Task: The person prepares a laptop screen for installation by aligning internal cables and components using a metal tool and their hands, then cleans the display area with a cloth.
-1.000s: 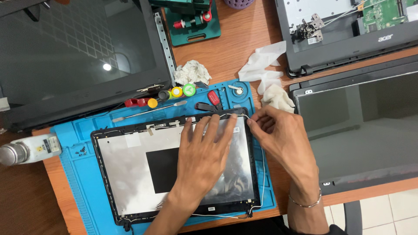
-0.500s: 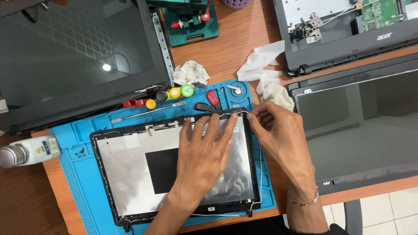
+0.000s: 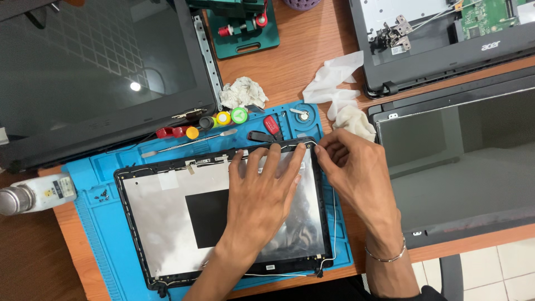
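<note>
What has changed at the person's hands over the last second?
The right hand has edged slightly left along the thin cable at the lid's top right corner, its pinch unchanged. The left hand stays pressed flat on the lid; the blue mat is unmoved.

Blue mat [image 3: 95, 223] under a silver, black-framed lid [image 3: 161, 217] (black square centred).
</note>
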